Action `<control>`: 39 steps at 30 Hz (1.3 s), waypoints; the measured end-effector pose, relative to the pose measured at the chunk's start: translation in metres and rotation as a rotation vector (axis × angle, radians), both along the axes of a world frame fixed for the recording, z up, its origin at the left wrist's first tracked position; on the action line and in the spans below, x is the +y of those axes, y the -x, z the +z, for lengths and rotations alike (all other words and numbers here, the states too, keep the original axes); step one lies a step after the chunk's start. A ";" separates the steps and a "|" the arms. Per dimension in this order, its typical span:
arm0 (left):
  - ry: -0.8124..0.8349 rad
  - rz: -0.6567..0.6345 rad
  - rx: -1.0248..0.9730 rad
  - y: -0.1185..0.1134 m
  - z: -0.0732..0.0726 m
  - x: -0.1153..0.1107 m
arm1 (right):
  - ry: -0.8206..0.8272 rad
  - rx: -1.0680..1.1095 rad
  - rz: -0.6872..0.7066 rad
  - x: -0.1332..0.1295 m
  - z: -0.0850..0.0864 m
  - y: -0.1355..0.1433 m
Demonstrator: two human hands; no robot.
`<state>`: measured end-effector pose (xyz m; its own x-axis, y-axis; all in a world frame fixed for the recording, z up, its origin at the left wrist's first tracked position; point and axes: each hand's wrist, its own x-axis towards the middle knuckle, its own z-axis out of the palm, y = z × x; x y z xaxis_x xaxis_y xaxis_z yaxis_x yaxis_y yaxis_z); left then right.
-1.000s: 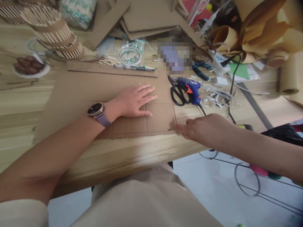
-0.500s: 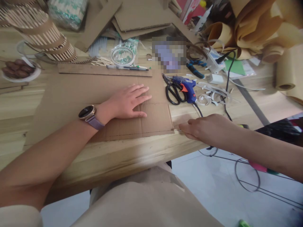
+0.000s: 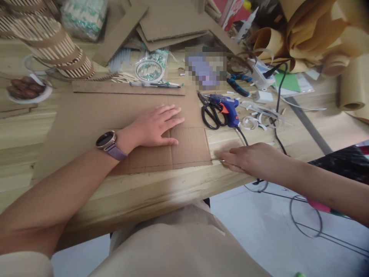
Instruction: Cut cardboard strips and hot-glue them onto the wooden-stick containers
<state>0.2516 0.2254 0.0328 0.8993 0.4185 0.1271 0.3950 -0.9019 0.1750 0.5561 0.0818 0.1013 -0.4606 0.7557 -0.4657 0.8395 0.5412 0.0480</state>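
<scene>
A large sheet of brown cardboard [image 3: 83, 115] lies flat on the wooden table. My left hand [image 3: 157, 125] presses down on it, palm down and fingers spread. A dark line runs along the cardboard's near edge. Just off the near right corner, my right hand [image 3: 245, 159] is closed around a thin, shiny blade [image 3: 221, 160]. Its tip shows towards the cardboard; the handle is hidden in my fingers. A cardboard strip [image 3: 100, 87] lies along the sheet's far side, with a pen [image 3: 155, 85] on it.
Beyond the right edge lie black-handled scissors [image 3: 211, 113] and a blue glue gun [image 3: 229, 109] with its cord. Pliers [image 3: 238, 85], cardboard pieces [image 3: 173, 19], paper rolls [image 3: 351, 84] and a bowl of brown nuts [image 3: 43, 96] stand around. The table's front edge [image 3: 129, 209] is close.
My right hand has shifted slightly right, a little farther from the cardboard's corner, with the blade. My left hand stays in place on the sheet. The view has tilted slightly.
</scene>
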 end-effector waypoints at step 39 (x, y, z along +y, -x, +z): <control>0.004 -0.014 -0.036 -0.005 0.001 -0.001 | 0.011 -0.094 0.310 0.029 0.020 0.141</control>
<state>0.2570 0.2244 0.0334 0.9000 0.4063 0.1580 0.3754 -0.9066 0.1928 0.4150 0.1110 0.1210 -0.6225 0.5804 -0.5249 0.6265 0.7716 0.1103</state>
